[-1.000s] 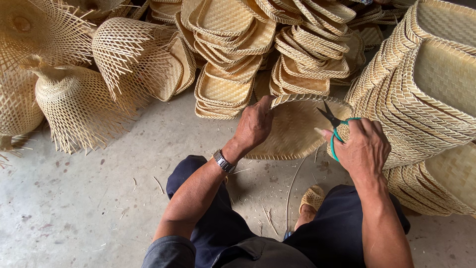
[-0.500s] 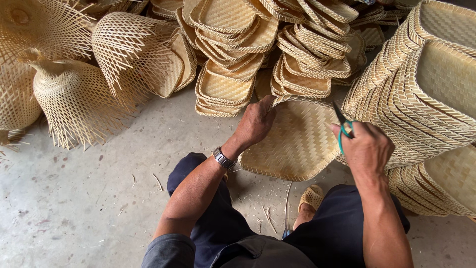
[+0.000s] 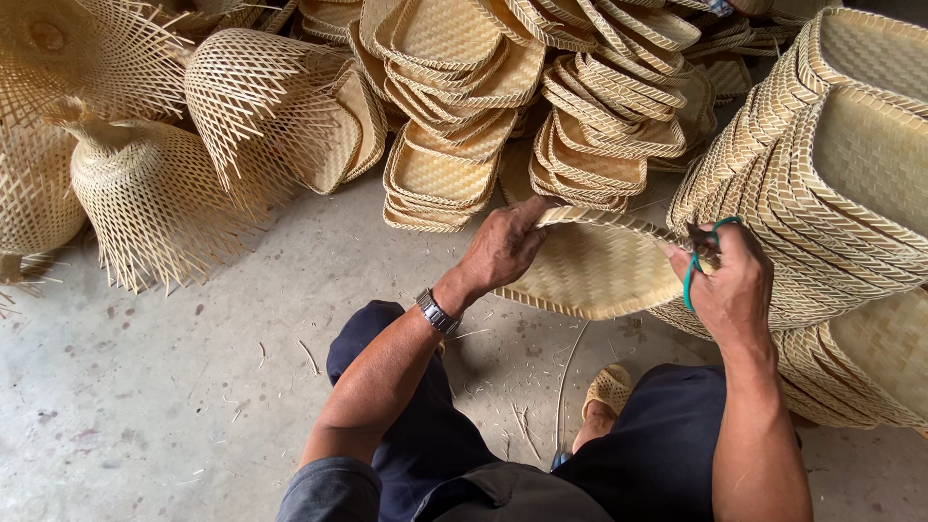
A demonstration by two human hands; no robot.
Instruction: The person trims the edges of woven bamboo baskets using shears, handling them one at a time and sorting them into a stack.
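I hold a woven bamboo tray [image 3: 592, 273] in front of me, its open side facing up toward me. My left hand [image 3: 503, 249] grips its left rim, a watch on the wrist. My right hand [image 3: 732, 288] holds green-handled scissors [image 3: 698, 259] against the tray's right rim. The blades are mostly hidden by my fingers.
Stacks of finished woven trays [image 3: 449, 116] lie ahead and a tall leaning stack [image 3: 831, 164] stands at the right. Unfinished baskets with loose splayed strips [image 3: 155, 193] sit at the left. My sandalled foot [image 3: 607, 391] rests on the concrete floor [image 3: 145, 387], strewn with bamboo trimmings.
The tray has tipped from its underside to its open face toward me. My right hand with the scissors has come down onto the tray's right rim.
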